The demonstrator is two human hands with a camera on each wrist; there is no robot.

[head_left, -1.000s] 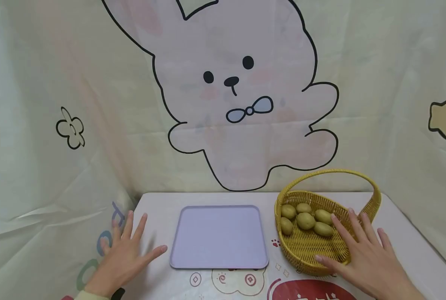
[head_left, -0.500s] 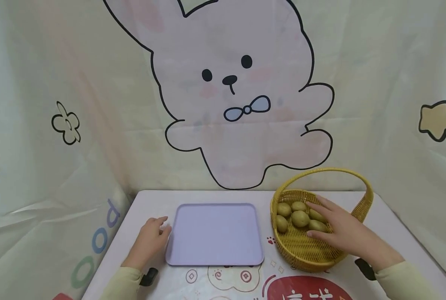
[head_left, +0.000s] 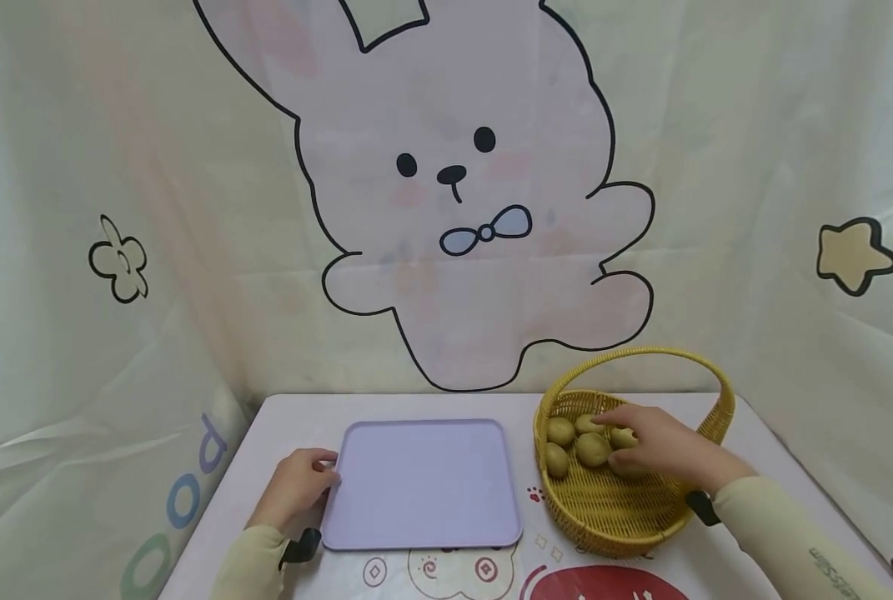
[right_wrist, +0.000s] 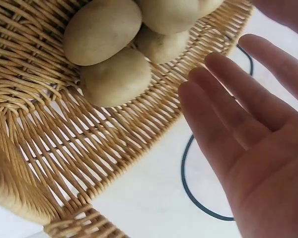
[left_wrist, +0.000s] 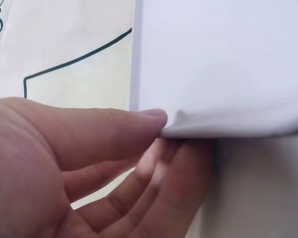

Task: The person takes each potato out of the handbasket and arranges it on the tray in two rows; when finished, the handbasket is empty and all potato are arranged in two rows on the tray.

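The left hand point(head_left: 294, 487) pinches the left edge of a pale lilac tray point(head_left: 423, 483) lying on the table. In the left wrist view its thumb point(left_wrist: 124, 126) is over the tray's rim, with the other fingers below. A yellow woven basket point(head_left: 604, 512) with a tall handle stands to the tray's right, holding several potatoes point(head_left: 592, 450). Above them reaches the right hand point(head_left: 667, 446), thumb and fingers apart, hiding some potatoes. In the right wrist view the fingers point(right_wrist: 203, 129) look extended beside the basket's rim, with nothing in them.
A white printed cloth covers the table point(head_left: 386, 404). Pale curtains enclose the back and sides; the back curtain point(head_left: 266, 333) carries a large rabbit drawing. The basket's handle point(head_left: 719, 408) arches behind the right forearm.
From hovering left of the tray with spread fingers, the left hand has moved onto its edge. The right hand has moved from the basket's right front side to above the potatoes.
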